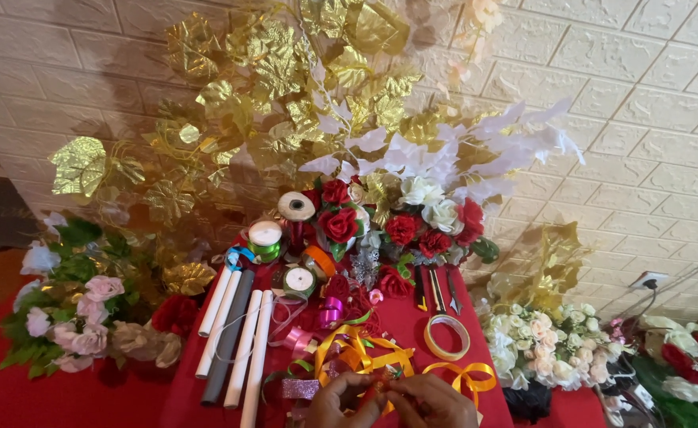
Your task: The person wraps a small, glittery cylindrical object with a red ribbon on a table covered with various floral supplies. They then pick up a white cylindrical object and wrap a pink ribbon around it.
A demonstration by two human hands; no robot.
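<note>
At the bottom edge of the view, the left hand (339, 400) and the right hand (432, 403) meet over the red-covered counter (412, 321). The fingers (358, 386) of both hands are curled in tight, pinching a small red piece (378, 388) between them; it looks like a bit of ribbon or a bud, but it is too small and too covered to say which. Both wrists are cut off by the frame.

Just beyond the hands lies a tangle of orange ribbon (357, 349), and a looped orange bow (464, 375) sits close to the right hand. A ring of clear tape (446, 336) lies flat a little farther off. To the left, several white and grey rolled tubes (234, 333) lie side by side, their lower ends running out of view. Spools of ribbon (296, 206) stand near a cluster of red and white roses (396, 222). Behind them, gold leaf branches (269, 71) and white leaf sprays (444, 154) lean on the white brick wall (650, 95). Dark tools beside the roses are hard to make out.
</note>
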